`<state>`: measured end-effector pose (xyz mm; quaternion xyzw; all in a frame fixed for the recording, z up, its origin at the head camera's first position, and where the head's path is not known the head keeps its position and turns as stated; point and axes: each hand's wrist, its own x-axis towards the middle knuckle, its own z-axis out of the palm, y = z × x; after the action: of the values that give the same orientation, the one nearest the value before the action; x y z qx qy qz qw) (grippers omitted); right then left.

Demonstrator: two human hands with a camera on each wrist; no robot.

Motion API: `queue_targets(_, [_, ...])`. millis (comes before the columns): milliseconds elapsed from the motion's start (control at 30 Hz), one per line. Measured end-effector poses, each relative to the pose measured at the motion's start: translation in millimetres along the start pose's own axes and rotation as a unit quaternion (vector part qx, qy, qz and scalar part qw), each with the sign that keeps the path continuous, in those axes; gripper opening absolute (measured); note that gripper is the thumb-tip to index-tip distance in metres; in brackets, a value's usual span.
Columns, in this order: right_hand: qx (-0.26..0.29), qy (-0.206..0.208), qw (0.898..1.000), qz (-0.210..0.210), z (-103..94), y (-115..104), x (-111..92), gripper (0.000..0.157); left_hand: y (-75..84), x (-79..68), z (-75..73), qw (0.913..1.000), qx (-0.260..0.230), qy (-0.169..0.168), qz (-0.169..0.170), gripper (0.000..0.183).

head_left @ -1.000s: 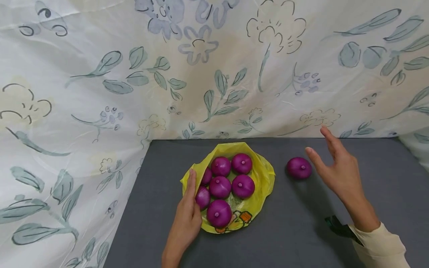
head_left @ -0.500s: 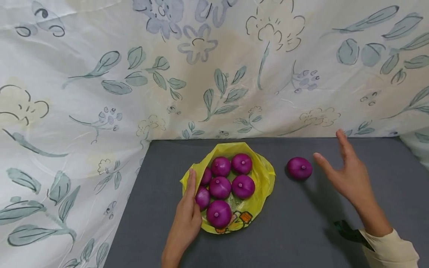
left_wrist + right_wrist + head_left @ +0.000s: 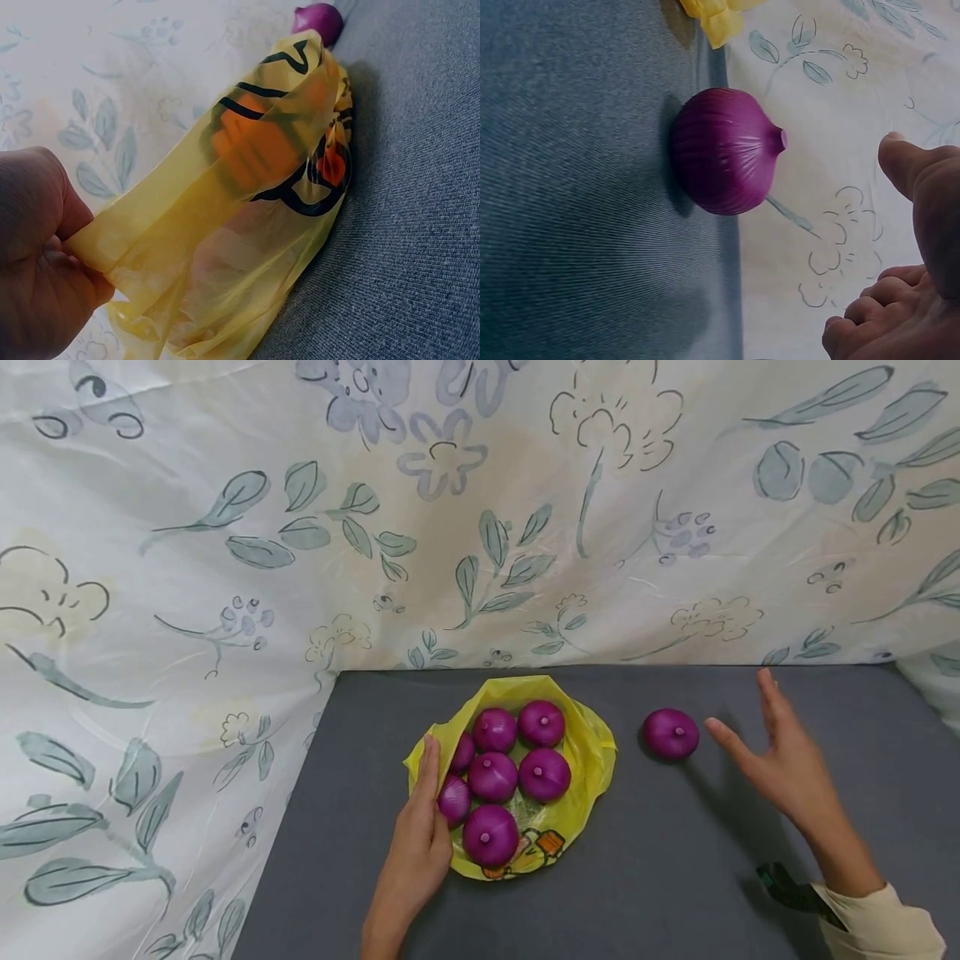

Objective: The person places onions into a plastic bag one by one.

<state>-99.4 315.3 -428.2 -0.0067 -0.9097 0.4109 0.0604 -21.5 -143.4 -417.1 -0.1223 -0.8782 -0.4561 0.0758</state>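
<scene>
A yellow plastic bag (image 3: pixel 597 756) with a printed picture lies with its mouth spread wide on the table. Several purple onions (image 3: pixel 492 778) sit inside it. My left hand (image 3: pixel 415 847) is at the bag's left side; in the left wrist view its thumb and fingers pinch the bag's edge (image 3: pixel 124 247). One more onion (image 3: pixel 671 734) rests on the table to the right of the bag, its stem end pointing up. My right hand (image 3: pixel 791 772) hovers just right of that onion, thumb and fingers spread, holding nothing. In the right wrist view the onion (image 3: pixel 724 151) stands apart from the hand.
A dark grey cloth covers the table (image 3: pixel 600 902). White fabric (image 3: pixel 420 568) printed with flowers and leaves hangs along the back and the left side. A dark strap piece (image 3: pixel 787 887) sits at the right wrist, by a cream sleeve (image 3: pixel 885 927).
My right hand has drawn back to the right, away from the lone onion, and sits slightly lower now. The left hand, bag and onions have stayed in place.
</scene>
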Motion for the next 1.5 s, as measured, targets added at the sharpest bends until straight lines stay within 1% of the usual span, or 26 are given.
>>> queue_targets(133, [0.007,-0.015,1.0,0.003,3.6,6,0,0.1,-0.5,-0.2,0.7,1.0,-0.001,0.0,0.001,0.09])
queue_targets(233, [0.016,-0.026,1.0,-0.002,7.2,11,0,0.1,-0.4,-0.1,1.2,1.0,-0.006,-0.001,0.001,0.09])
queue_targets(433, [0.033,-0.066,0.997,-0.001,18.3,18,-3,0.105,-0.1,-0.5,1.6,1.0,-0.008,-0.001,-0.001,0.092])
queue_targets(633, [0.017,-0.091,0.996,0.015,31.9,19,-4,0.113,-1.5,-0.6,2.8,0.9999,-0.01,-0.001,0.0,0.089])
queue_targets(767, [0.014,-0.096,0.995,0.021,37.0,19,-6,0.114,-2.6,-1.1,3.3,0.9999,-0.011,0.0,-0.002,0.09])
queue_targets(933, [0.012,-0.094,0.995,0.013,41.0,19,-6,0.114,-2.8,-0.7,3.5,0.9999,-0.012,0.001,0.0,0.09])
queue_targets(1333, [0.01,-0.095,0.995,0.001,53.0,15,-4,0.116,-2.2,0.2,4.3,1.0,-0.009,0.001,-0.002,0.089])
queue_targets(1500, [0.011,-0.096,0.995,0.004,56.9,13,-1,0.117,-2.0,0.8,4.6,1.0,-0.005,0.002,0.004,0.088])
